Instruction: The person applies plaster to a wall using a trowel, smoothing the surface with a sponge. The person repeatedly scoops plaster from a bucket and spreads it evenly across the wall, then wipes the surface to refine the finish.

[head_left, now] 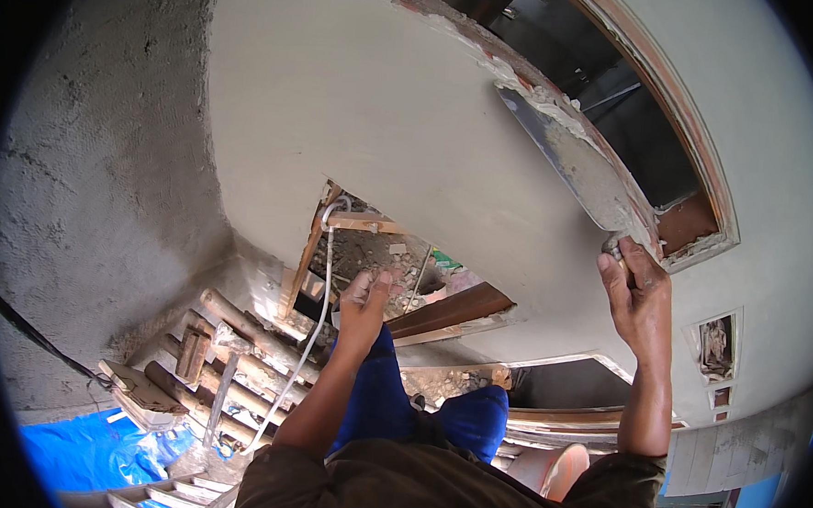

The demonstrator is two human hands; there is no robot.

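Nearest the camera are the person's own brown-sleeved shoulders and blue-trousered knees (390, 400) at the six o'clock edge, with both forearms rising from them.

The right hand (637, 298) is clenched around the handle of a long plastering trowel (572, 157); only a sliver of the handle shows between thumb and fingers. The blade lies at about eleven o'clock from that hand, its long axis running from four o'clock up to ten o'clock along the lower edge of the arched window opening (616, 109). Its grey face is smeared with mortar and sits against, or just off, the ragged plaster edge (499, 61) of the opening; whether it truly touches cannot be told. The right hand is the one on the tool; the left is well apart from it, at about eight o'clock from the blade.

The left hand (365, 298) is loosely curled, fingers half bent, and seems to hold nothing, though its palm faces away. Beyond it a gap opens down onto rubble, a white cable (324, 277) and timber poles (246, 338).

At seven o'clock lies a blue tarpaulin (84, 449). The interior behind the window opening is dark, the trowel's far tip merges with plaster, and the picture's rim is blacked out by the lens.
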